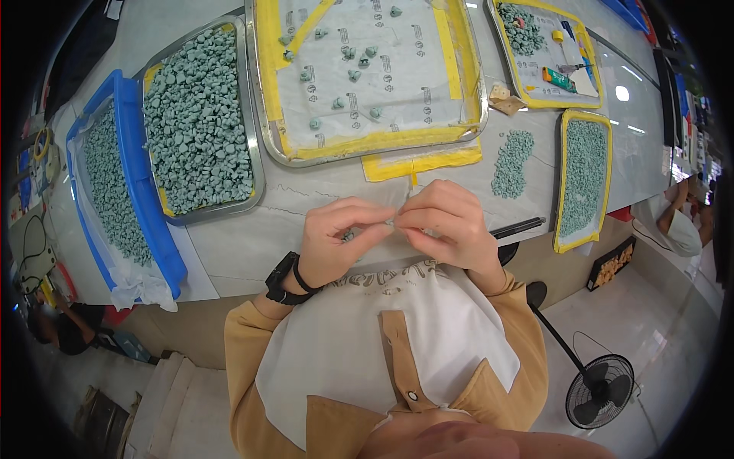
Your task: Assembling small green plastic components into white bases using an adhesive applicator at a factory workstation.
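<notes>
My left hand (336, 236) and my right hand (447, 226) meet in front of my chest, over the near edge of the table. Thumbs and fingers of both are pinched together at the tips. A tiny pale green piece (391, 222) shows between them, mostly hidden by the fingers. Under my left palm lie a few more green pieces (349, 236), partly covered. Just beyond my hands is a large metal tray (310, 155) lined with printed white sheet and yellow tape. Several small green clusters (354, 75) are spread out on it.
Left stand a metal tray heaped with larger green pieces (200, 115) and a blue tray (157, 191) of smaller ones. Right are a loose pile of green bits (512, 164), a yellow-edged tray (564, 183), a black pen (518, 228) and a tool tray (535, 99). A fan (600, 390) stands on the floor.
</notes>
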Demonstrator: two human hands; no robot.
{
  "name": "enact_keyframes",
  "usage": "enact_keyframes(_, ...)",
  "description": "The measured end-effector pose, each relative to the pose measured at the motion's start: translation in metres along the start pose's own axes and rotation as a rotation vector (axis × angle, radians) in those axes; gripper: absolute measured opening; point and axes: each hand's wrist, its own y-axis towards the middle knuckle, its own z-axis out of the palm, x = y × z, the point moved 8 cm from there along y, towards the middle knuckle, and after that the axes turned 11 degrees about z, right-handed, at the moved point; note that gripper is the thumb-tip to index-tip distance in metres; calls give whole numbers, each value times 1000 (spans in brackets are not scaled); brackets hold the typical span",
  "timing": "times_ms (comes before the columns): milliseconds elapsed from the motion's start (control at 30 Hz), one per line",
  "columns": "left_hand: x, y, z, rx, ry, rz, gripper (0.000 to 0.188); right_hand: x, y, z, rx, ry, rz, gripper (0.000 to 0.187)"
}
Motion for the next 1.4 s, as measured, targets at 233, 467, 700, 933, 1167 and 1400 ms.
enact_keyframes(233, -1, 0, -3, -84, 15, 29, 24, 6, -1, 1, -29, -72, -14, 26)
enact_keyframes(467, -3, 0, -2, -92, -20, 27, 23, 14, -2, 1, -75, -211, -41, 29)
enact_keyframes(700, 5, -2, 0, -139, -337, -61, 25, 8, -2, 2, -56, -75, 19, 28)
enact_keyframes(933, 7, -4, 0, -123, -330, -151, 23, 3, 1, 0, -79, 59, 125, 22)
enact_keyframes(1167, 3, -3, -1, -110, -306, -65, 24, -1, 0, 1, -64, 102, 174, 19)
enact_keyframes(1400, -5, 0, -4, -97, -198, 47, 24, -4, -1, 5, -86, 128, 229, 19)
